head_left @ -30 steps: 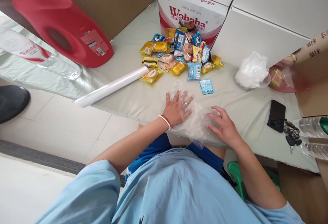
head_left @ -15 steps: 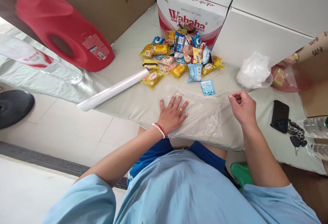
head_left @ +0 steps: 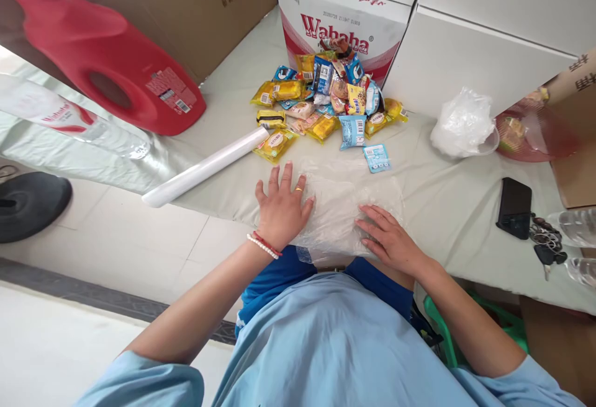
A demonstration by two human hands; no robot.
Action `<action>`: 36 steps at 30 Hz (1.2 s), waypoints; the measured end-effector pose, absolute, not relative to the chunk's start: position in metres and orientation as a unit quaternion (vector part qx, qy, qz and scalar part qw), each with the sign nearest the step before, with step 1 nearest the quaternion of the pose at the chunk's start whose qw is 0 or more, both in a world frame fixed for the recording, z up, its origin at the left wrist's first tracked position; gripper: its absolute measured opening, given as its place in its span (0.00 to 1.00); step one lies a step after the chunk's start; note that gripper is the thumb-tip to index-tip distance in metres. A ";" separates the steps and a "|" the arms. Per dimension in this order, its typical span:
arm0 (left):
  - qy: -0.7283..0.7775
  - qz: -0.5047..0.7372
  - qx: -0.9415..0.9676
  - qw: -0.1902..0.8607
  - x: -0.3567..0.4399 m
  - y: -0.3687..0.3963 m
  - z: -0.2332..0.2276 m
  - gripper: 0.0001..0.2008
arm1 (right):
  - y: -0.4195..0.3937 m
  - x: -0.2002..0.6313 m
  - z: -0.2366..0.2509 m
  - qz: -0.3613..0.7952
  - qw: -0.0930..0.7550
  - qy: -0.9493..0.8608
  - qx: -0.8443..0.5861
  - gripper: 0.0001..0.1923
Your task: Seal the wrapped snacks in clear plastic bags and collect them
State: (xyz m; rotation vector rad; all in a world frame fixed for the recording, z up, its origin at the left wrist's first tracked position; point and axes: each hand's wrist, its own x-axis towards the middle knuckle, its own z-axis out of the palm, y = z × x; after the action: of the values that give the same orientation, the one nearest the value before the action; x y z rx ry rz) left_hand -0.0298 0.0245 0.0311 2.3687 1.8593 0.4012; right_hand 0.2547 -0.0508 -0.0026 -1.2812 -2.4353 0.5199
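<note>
A clear plastic bag (head_left: 338,208) lies spread flat at the table's front edge. My left hand (head_left: 283,205), with a ring and beaded bracelets, rests at the bag's left side, fingers spread. On the bag's right part lies my right hand (head_left: 388,236), its fingers stretched out and holding nothing. Just behind the bag is a flat light-blue sachet (head_left: 377,158). Beyond it sits a heap of small wrapped snacks (head_left: 323,100) in yellow, blue and clear wrappers. A white plastic roll (head_left: 205,168) lies slantwise to the left of the heap.
A red jug (head_left: 125,66) and a water bottle (head_left: 79,115) stand at the left. The Wahaha carton (head_left: 342,16) backs the snacks. To the right are a crumpled white bag (head_left: 463,123), a red basket (head_left: 535,137), a phone (head_left: 514,208) and keys (head_left: 547,245).
My right hand has come left and down onto the bag, its closed fingers now stretched out. My left hand has slid left along the bag.
</note>
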 end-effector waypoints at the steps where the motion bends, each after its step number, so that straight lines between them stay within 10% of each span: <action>1: 0.600 0.162 0.783 0.030 -0.028 0.023 0.036 0.21 | -0.050 0.256 0.000 0.183 0.175 -0.859 -0.445 0.22; 7: 0.394 0.195 0.896 0.057 0.010 0.034 0.028 0.20 | -0.043 0.254 0.005 0.151 0.161 -0.859 -0.462 0.24; 17: 0.481 0.099 0.866 0.097 -0.009 0.067 -0.016 0.30 | -0.069 0.317 0.007 0.165 0.152 -0.747 -0.626 0.23; 27: 0.470 0.125 0.869 0.090 -0.008 0.064 -0.019 0.32 | 0.148 0.214 0.053 0.109 0.105 -0.619 -0.770 0.40; 36: 0.472 0.138 0.865 0.101 -0.009 0.062 -0.018 0.31 | 0.152 0.246 0.083 0.003 0.133 -0.705 -0.697 0.28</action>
State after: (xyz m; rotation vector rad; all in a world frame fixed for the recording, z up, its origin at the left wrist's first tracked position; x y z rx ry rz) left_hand -0.0085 0.0624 -0.0176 2.5561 1.3942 0.4065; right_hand 0.2455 0.1517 0.0835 -2.0214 -2.0436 0.0078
